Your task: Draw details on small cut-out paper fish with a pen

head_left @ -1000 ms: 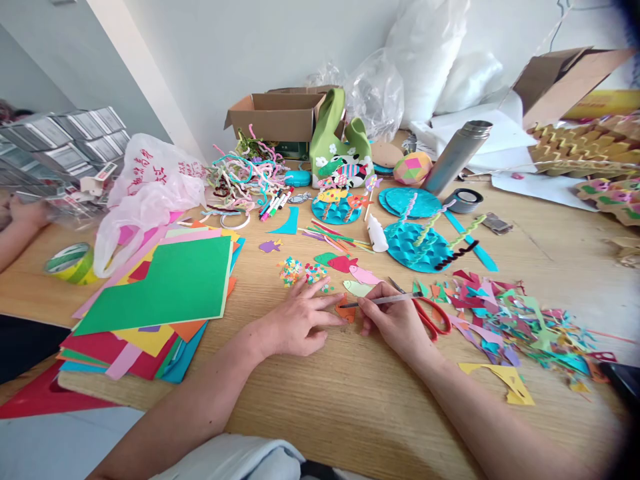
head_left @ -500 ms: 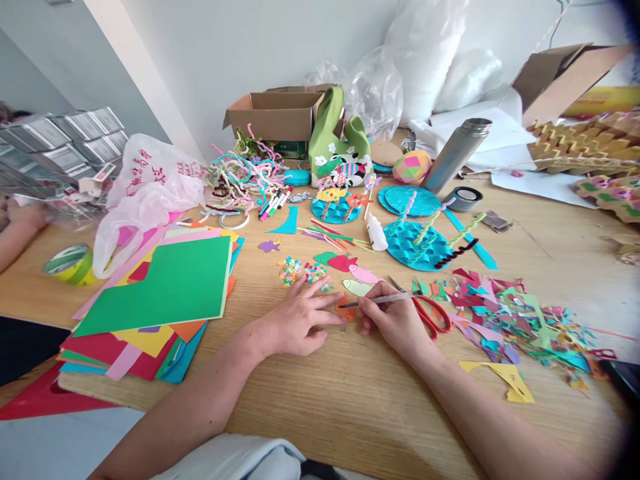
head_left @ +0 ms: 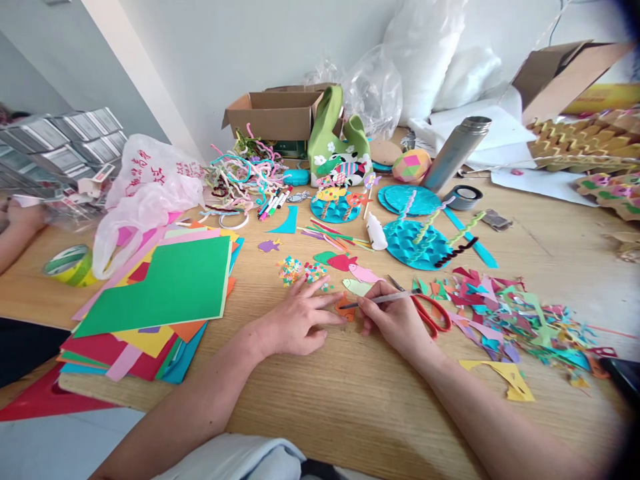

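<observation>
My left hand (head_left: 295,323) lies flat on the wooden table (head_left: 350,400), fingers spread, fingertips pressing the edge of a small orange paper fish (head_left: 345,311). My right hand (head_left: 393,320) is closed around a thin pen (head_left: 387,299), its tip resting on the orange fish. Just beyond lie a pale green fish (head_left: 356,287), a pink fish (head_left: 364,273) and a red fish (head_left: 343,263). Red-handled scissors (head_left: 430,313) sit right behind my right hand.
A stack of coloured paper (head_left: 160,293) lies left. Paper scraps (head_left: 510,320) are heaped right. Confetti (head_left: 300,272), a glue bottle (head_left: 376,233), blue paper plates (head_left: 417,245), markers (head_left: 273,203), pipe cleaners (head_left: 240,173), a steel flask (head_left: 455,155) and boxes fill the back. Another person's arm (head_left: 17,230) rests far left.
</observation>
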Demonstrator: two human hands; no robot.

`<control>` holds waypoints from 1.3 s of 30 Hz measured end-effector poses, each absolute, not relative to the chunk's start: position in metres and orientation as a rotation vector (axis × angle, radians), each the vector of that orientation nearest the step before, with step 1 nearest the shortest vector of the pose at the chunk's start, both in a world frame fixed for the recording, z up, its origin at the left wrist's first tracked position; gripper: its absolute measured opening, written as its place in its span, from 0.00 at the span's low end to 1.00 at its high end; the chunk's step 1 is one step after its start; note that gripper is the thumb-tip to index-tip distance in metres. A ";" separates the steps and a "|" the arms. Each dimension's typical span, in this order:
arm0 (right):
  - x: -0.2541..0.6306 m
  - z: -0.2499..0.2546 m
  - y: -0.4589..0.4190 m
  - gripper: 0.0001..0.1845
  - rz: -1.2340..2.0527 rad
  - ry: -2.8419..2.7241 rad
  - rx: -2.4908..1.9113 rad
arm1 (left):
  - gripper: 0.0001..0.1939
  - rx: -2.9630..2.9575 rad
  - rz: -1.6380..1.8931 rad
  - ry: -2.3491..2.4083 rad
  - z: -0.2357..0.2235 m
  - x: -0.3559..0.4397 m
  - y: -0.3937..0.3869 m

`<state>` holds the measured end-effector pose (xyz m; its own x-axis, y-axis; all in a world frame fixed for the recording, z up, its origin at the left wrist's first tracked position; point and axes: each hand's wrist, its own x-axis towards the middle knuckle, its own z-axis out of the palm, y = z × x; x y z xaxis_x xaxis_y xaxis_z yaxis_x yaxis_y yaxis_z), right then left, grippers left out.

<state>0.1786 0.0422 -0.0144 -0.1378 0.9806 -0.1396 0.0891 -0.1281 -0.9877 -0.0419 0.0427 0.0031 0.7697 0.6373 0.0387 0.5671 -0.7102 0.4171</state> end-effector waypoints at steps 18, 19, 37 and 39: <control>0.180 -0.014 0.042 0.23 1.396 -1.315 -1.296 | 0.24 2.587 0.261 0.908 0.003 -0.042 0.042; 0.180 -0.014 0.042 0.23 1.394 -1.316 -1.298 | 0.24 2.588 0.260 0.907 0.003 -0.042 0.042; 0.180 -0.015 0.042 0.20 1.428 -1.311 -1.271 | 0.23 2.595 0.235 0.911 0.001 -0.043 0.043; 0.181 -0.015 0.042 0.20 1.430 -1.317 -1.265 | 0.23 2.597 0.246 0.910 0.002 -0.042 0.043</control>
<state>0.1806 0.0421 -0.0153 -0.1808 0.9722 -0.1489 0.0690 -0.1385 -0.9880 -0.0423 0.0427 0.0017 0.7754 0.6302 0.0393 0.5644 -0.7197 0.4044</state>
